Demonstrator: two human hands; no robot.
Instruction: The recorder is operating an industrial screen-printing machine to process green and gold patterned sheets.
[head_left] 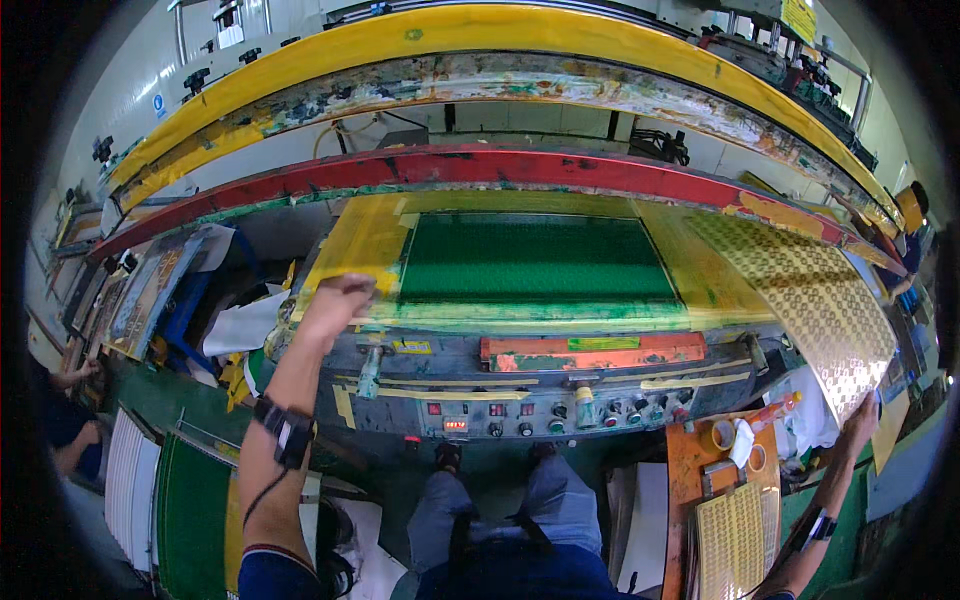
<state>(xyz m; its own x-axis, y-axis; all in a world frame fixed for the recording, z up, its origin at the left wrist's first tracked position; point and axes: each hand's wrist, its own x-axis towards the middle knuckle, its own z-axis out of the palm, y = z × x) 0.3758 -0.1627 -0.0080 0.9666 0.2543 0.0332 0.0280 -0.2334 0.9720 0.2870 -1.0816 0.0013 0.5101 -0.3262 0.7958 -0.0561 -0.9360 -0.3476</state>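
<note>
My right hand [858, 425], at the far right, is closed on the lower corner of a large thin patterned gold sheet [815, 310]. The sheet slants up and leftward, its upper end reaching the right part of the printing screen. My left hand [338, 308] is raised near the screen's left front corner; motion smears its fingers, and nothing shows clearly in them. Between my hands lies the green panel [540, 258], framed by yellow borders [365, 235] of the printing machine. Along its front edge rests an orange-red bar [600, 352].
A red beam [480, 172] and a yellow beam [500, 28] span the machine above the panel. Knobs and a lit display sit on the front control panel [520, 410]. An orange table [683, 470] at right bears tape rolls and patterned sheets [730, 540]. Another person [75, 430] is at left.
</note>
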